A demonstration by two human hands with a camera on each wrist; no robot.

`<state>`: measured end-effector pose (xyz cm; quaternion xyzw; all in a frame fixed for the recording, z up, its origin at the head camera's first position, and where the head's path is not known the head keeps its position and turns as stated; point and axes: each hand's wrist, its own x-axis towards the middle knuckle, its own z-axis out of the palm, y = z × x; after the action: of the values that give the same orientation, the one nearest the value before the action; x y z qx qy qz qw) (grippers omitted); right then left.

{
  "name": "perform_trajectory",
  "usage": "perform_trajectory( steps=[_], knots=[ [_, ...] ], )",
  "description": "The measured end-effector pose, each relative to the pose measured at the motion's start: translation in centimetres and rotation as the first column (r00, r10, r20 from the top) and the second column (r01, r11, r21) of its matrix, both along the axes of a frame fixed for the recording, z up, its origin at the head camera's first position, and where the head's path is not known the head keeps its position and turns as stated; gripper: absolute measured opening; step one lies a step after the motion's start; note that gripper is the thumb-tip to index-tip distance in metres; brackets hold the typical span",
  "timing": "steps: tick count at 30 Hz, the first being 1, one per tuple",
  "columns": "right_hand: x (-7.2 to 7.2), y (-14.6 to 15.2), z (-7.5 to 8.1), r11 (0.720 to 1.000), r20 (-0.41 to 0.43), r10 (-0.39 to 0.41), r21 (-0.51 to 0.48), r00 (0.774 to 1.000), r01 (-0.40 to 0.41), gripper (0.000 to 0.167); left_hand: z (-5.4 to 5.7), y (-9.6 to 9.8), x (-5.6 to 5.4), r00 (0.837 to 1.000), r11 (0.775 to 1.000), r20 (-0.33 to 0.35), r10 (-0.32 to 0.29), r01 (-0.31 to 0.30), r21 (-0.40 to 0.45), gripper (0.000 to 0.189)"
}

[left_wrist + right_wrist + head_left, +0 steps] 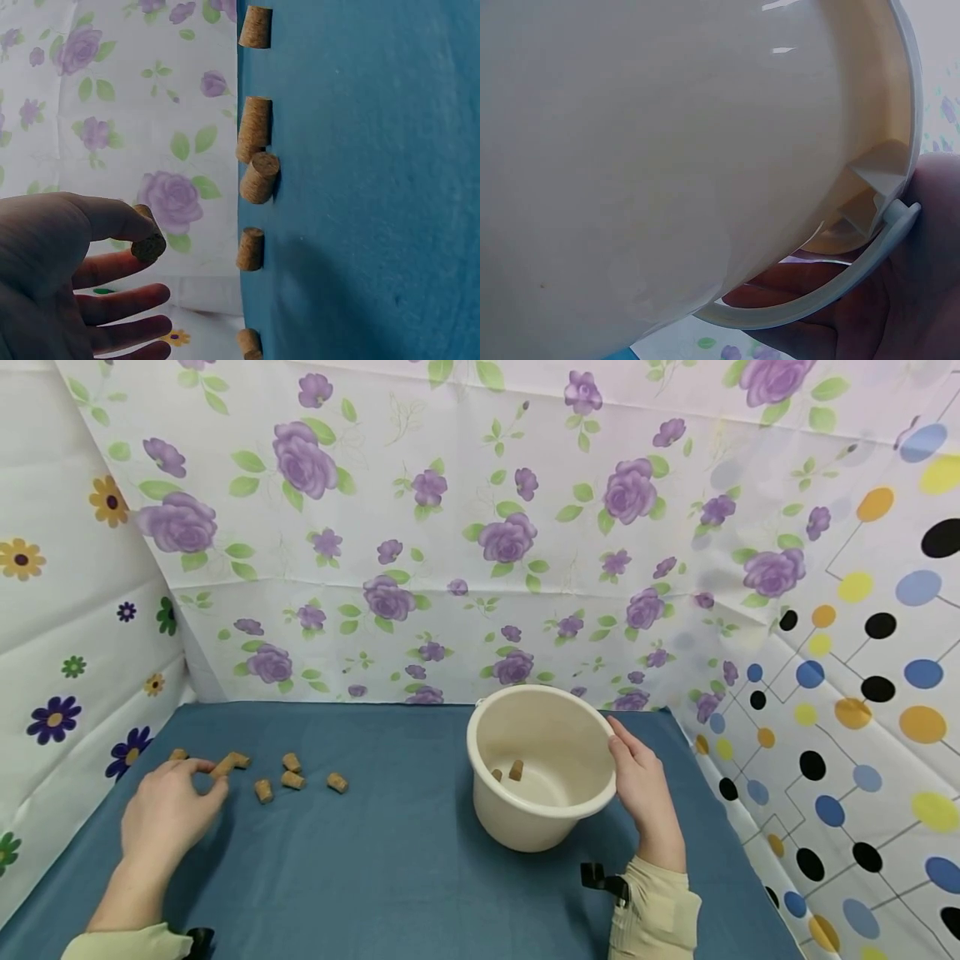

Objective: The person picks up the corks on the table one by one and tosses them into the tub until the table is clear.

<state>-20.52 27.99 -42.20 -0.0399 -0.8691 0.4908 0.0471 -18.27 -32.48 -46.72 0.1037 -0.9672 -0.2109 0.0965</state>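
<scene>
My left hand (168, 810) pinches a cork (150, 246) between thumb and index finger, at the left of the cloth. Its other fingers are spread in the left wrist view. Several more corks lie around it, among them one cork (263, 791) near the thumb and another cork (337, 782) farther right. My right hand (641, 777) grips the right rim of a cream bucket (517, 825), which leans with its mouth toward me. Two corks (516, 770) are inside it. In the right wrist view the bucket's handle (817, 300) hangs across the fingers.
A blue cloth (390, 877) covers the table. Floral fabric (450, 543) stands behind it, with a flower-printed sheet (60, 635) along the left and a dotted sheet (862, 760) along the right.
</scene>
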Motion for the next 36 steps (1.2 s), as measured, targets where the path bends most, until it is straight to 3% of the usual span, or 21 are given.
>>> perform_trajectory(
  steps=[10, 18, 25, 36],
  knots=[
    [0.0, 0.1, -0.2, 1.000, -0.010, -0.003, 0.006, 1.000, 0.003, 0.058, 0.7, 1.5, -0.1, 0.996, 0.999, -0.089, -0.031, 0.030, -0.013, 0.037],
    [0.2, 0.0, -0.2, 1.000, -0.002, -0.003, 0.010, 1.000, 0.004, 0.059, 1.1, 2.5, -0.1, 0.992, 0.998, -0.111, -0.055, 0.057, 0.011, 0.036],
    [0.0, 0.0, -0.2, 1.000, -0.020, -0.009, 0.017, 1.000, 0.009, 0.057, 2.2, 4.0, 0.2, 0.990, 0.995, -0.113, -0.085, 0.089, 0.036, 0.039],
    [0.1, -0.2, -0.1, 1.000, -0.020, -0.007, 0.008, 1.000, 0.008, 0.057, 3.3, 6.6, 0.6, 0.971, 0.987, -0.199, -0.130, 0.146, 0.068, 0.035]
  ],
)
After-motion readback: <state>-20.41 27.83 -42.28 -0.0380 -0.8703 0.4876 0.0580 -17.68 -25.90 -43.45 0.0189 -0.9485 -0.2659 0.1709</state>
